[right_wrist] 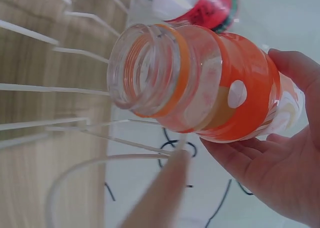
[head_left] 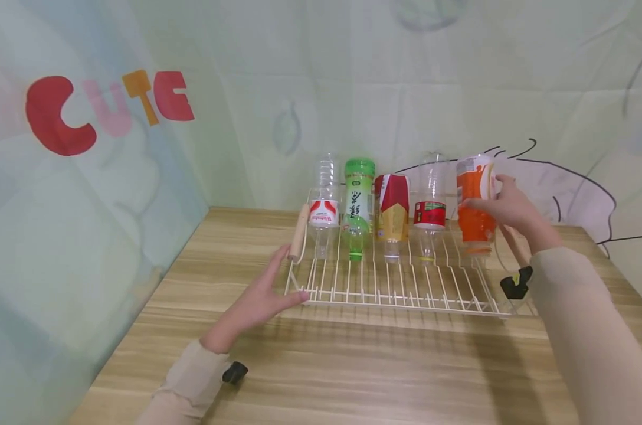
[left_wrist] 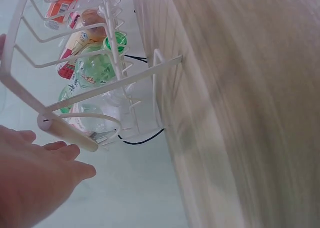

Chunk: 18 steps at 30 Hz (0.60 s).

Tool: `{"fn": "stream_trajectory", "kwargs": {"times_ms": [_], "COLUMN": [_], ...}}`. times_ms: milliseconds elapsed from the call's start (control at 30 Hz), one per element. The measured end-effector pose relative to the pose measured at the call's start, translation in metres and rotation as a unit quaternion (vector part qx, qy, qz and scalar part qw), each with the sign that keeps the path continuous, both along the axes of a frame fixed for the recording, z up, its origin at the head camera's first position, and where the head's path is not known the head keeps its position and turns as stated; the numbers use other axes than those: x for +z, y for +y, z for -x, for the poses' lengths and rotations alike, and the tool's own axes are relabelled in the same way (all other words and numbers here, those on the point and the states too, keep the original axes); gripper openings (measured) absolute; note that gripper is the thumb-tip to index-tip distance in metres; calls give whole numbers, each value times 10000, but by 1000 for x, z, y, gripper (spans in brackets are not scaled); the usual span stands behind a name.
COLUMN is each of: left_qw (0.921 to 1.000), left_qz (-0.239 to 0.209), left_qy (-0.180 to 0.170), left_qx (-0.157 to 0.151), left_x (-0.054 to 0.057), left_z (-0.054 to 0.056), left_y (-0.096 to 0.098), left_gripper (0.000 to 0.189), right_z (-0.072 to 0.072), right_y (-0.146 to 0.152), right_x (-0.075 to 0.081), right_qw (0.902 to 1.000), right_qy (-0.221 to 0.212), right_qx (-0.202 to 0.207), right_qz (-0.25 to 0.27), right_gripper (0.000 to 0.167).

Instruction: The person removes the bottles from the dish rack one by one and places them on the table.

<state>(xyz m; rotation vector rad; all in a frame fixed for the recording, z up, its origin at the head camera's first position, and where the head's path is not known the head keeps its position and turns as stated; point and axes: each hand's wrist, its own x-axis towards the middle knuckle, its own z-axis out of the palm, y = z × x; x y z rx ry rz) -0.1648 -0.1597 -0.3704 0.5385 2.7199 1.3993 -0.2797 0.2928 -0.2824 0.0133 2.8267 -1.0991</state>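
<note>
My right hand (head_left: pixel 520 206) grips an orange-labelled plastic bottle (head_left: pixel 475 227) at the right end of a white wire rack (head_left: pixel 406 307). The right wrist view shows that bottle's uncapped neck (right_wrist: pixel 135 70) pointing down toward the wires, with fingers and thumb round its sides. At the rack's left side, my left hand (head_left: pixel 257 301) has its thumb stretched to the front corner and its fingers extended near the wooden handle (left_wrist: pixel 70 133). Upside down in the rack stand a clear bottle with a red-and-white label (head_left: pixel 324 213), a green bottle (head_left: pixel 357 198), a red-and-gold one (head_left: pixel 392 200) and a clear red-labelled one (head_left: pixel 430 214).
The rack stands on a wood-grain table (head_left: pixel 353 366) close to a printed cloth backdrop (head_left: pixel 257 77). A second wooden handle (head_left: pixel 514 243) is at the rack's right end, beside my right forearm. Black wrist devices (head_left: pixel 235 373) show at both wrists.
</note>
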Motion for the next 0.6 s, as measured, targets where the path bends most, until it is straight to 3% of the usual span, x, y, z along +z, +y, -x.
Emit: {"fn": "stream_trajectory", "kwargs": {"times_ms": [333,600], "left_qw": [9975,9860], "left_qz": [439,744], "left_qy": [557,1423], "left_qx": [-53,-448], "left_x": [26,55], "left_z": [1,6], "left_y": [3,14], "left_gripper": [101,99], "right_z": [-15,-29], "right_y": [-8,-23], "right_x": [29,46], "right_qw": [9991,9965], "right_qy": [159,392], "right_qx": [383,709], "right_qz": [54,191], "right_gripper": [104,98]}}
